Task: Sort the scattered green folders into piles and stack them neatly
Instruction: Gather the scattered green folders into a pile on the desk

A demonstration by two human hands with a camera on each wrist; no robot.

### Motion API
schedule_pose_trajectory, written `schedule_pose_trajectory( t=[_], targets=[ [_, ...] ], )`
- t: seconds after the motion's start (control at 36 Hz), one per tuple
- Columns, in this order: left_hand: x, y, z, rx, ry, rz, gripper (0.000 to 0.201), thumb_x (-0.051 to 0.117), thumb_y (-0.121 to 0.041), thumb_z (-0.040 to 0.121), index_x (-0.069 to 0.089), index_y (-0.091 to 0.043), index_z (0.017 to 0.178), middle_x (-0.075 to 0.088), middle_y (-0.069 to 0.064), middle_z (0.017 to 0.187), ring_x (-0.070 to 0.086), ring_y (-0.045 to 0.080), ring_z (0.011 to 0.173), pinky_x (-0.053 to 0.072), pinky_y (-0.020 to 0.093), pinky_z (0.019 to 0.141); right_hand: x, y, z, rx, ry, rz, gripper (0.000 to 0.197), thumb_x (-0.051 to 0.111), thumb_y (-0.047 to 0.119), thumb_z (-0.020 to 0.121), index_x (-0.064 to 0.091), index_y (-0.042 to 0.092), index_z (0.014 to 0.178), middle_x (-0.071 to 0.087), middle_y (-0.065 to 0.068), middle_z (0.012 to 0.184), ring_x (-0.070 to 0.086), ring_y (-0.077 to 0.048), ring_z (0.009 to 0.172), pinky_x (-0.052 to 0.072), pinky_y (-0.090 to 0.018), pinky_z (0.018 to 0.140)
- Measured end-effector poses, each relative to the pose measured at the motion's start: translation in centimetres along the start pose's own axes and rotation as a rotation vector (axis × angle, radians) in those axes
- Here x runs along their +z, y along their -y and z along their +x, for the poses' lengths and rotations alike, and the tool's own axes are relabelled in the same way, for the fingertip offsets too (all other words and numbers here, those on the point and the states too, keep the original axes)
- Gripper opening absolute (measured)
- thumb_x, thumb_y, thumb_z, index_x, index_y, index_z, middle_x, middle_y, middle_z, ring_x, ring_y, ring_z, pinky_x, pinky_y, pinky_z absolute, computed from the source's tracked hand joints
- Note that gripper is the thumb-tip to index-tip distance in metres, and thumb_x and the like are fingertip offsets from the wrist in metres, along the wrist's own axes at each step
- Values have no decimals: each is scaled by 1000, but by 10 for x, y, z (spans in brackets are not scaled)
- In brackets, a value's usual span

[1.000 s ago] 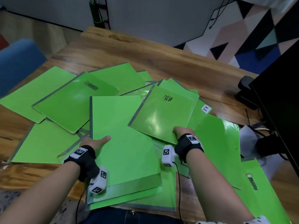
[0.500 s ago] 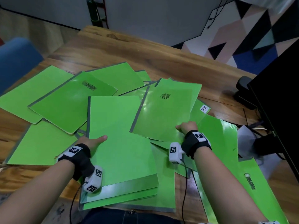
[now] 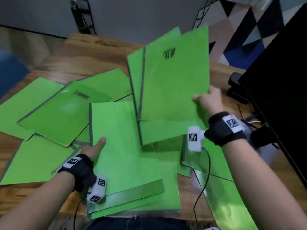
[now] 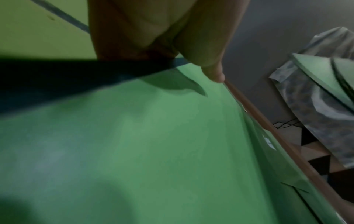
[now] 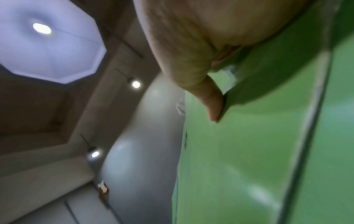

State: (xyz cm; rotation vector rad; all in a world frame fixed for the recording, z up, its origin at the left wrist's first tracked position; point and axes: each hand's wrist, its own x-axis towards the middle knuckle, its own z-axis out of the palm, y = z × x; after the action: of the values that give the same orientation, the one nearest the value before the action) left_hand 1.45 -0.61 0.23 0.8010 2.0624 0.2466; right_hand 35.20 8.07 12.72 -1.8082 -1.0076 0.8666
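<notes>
My right hand [image 3: 206, 101] grips the right edge of a few green folders [image 3: 172, 83], thumb on top, holding them tilted up above the table; the top one bears black scribble. In the right wrist view the thumb [image 5: 208, 100] presses on the green cover [image 5: 249, 151]. My left hand [image 3: 94, 149] holds the left edge of the near stack of green folders [image 3: 126, 151], thumb lying on its top cover; its fingers are hidden under the edge. The left wrist view shows that thumb [image 4: 208, 60] over the green cover [image 4: 153, 144]. More folders [image 3: 63, 112] lie scattered at the left.
The wooden table [image 3: 89, 58] runs back to a grey wall. A black monitor [image 3: 282, 83] stands at the right with cables and a dark stand [image 3: 235, 87] beside it. Further green folders [image 3: 224, 205] lie near the right front edge. A blue chair [image 3: 10, 72] is at far left.
My right hand has lifted the scribbled folder and those under it off the pile, up and to the right, tilting them upright. The left hand stays on the near stack.
</notes>
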Motion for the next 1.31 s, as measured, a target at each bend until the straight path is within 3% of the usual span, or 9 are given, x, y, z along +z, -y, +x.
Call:
schedule_pose_trajectory(
  t=[0.17, 0.28, 0.42, 0.58, 0.72, 0.94, 1.06, 1.19, 1.31],
  targets=[
    [-3, -6, -5, -34, 29, -175, 86, 29, -62, 92, 25, 6, 144, 21, 22, 153, 29, 34, 138, 26, 40, 110, 44, -91, -62, 294, 266, -178, 78, 65, 0, 84, 21, 8, 149, 26, -13, 154, 31, -31, 139, 30, -45, 112],
    [-2, -5, -10, -38, 62, -197, 82, 31, -60, 92, 23, 2, 145, 23, 22, 152, 29, 35, 138, 29, 44, 108, 61, -140, -86, 436, 471, -493, 76, 67, 8, 84, 25, 3, 146, 37, -17, 146, 43, -32, 130, 42, -44, 105],
    [0, -4, -11, -66, 42, -168, 91, 45, -62, 86, 25, 5, 144, 30, 24, 149, 37, 37, 133, 34, 43, 105, 75, -157, -94, 371, 483, -584, 77, 77, 10, 75, 28, 15, 135, 55, -4, 94, 66, -25, 90, 58, -41, 78],
    [2, -9, -7, -129, 82, -190, 108, 65, -65, 67, 29, 4, 142, 37, 26, 143, 44, 39, 125, 39, 48, 103, 96, -156, -100, 230, 501, -645, 80, 71, 13, 81, 22, 14, 144, 45, -12, 136, 54, -29, 115, 49, -34, 93],
    [6, -12, -6, -135, 70, -130, 92, 69, -53, 75, 36, 8, 135, 48, 27, 132, 51, 38, 116, 44, 40, 83, 112, -155, -106, 212, 498, -731, 74, 70, 20, 80, 29, 11, 141, 31, -10, 140, 43, -29, 124, 46, -40, 99],
    [3, -13, -6, -99, -1, -71, 86, 70, -47, 76, 39, 10, 132, 54, 26, 123, 49, 30, 87, 43, 35, 73, 121, -160, -99, 110, 567, -831, 71, 66, 40, 81, 36, 16, 140, 29, -10, 142, 38, -29, 127, 45, -41, 100],
    [6, -11, -7, -99, -25, -58, 87, 72, -44, 76, 36, 8, 135, 51, 26, 129, 55, 36, 106, 44, 38, 76, 107, -154, -67, 188, 450, -715, 55, 60, 47, 83, 54, 14, 126, 46, -10, 133, 61, -26, 99, 57, -38, 81],
    [9, -12, -4, -104, -45, -38, 91, 73, -46, 74, 35, 7, 137, 52, 26, 129, 56, 37, 110, 46, 40, 78, 71, -150, -4, 436, 10, -599, 75, 61, 43, 85, 31, 5, 142, 30, -20, 146, 35, -36, 131, 39, -49, 105],
    [9, -12, 0, -113, -51, -28, 90, 74, -46, 73, 36, 8, 136, 53, 26, 127, 56, 37, 109, 47, 40, 80, 52, -153, 29, 642, -79, -481, 84, 62, 46, 81, 24, 4, 143, 32, -20, 144, 37, -38, 130, 36, -50, 106]
  ],
)
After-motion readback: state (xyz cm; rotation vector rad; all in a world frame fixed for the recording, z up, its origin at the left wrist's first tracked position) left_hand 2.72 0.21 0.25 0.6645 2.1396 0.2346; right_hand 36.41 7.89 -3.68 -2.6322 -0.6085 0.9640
